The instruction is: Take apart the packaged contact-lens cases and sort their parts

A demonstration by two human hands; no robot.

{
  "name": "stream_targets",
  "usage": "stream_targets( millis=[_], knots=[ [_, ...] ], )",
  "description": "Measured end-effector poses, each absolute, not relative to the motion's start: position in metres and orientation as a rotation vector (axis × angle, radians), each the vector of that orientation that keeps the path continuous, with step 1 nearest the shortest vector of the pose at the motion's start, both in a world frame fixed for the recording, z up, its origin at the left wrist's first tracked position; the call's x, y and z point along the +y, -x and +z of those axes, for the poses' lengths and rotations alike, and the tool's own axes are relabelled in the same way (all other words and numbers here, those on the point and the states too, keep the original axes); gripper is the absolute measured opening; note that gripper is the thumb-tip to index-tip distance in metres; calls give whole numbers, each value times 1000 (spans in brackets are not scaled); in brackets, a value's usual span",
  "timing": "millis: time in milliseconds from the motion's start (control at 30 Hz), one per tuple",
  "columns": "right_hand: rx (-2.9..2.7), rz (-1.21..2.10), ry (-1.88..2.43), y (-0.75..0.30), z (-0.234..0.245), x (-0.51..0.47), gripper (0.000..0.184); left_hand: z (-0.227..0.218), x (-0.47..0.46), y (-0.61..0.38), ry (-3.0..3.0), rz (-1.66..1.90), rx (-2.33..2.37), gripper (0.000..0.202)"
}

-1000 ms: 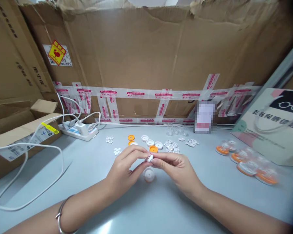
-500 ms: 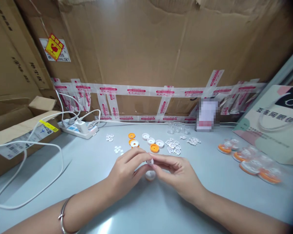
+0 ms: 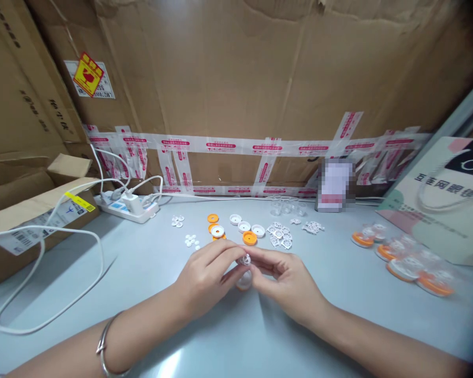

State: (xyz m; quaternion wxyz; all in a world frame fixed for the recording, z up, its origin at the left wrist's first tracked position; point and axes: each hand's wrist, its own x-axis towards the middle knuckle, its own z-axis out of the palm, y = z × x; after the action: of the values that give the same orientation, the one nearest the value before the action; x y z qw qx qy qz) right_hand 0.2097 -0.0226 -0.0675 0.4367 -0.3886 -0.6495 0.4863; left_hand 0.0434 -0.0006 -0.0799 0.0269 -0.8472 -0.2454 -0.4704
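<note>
I see an orange ring [image 3: 249, 238] beyond, a dome [image 3: 244, 282] below — left grip [image 3: 205, 278] and right grip [image 3: 289, 278] pinch a white part [image 3: 246, 259] between them.

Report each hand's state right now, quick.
Left hand: closed, pinching a small white part.
Right hand: closed, pinching the same small white part.

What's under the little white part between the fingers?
Below the white part in view, a round, pale piece with some orange at its edge shows on the table. The fingers cover its far side, so what's there can't be seen.
</note>
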Motion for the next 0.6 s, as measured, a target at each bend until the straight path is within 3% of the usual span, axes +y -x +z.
stream_targets(
  millis=[600],
  knots=[
    [-1522,1242,1036,-211,-69,-18,26,-84,-1,-43,2589,-1302,-628,14]
  ],
)
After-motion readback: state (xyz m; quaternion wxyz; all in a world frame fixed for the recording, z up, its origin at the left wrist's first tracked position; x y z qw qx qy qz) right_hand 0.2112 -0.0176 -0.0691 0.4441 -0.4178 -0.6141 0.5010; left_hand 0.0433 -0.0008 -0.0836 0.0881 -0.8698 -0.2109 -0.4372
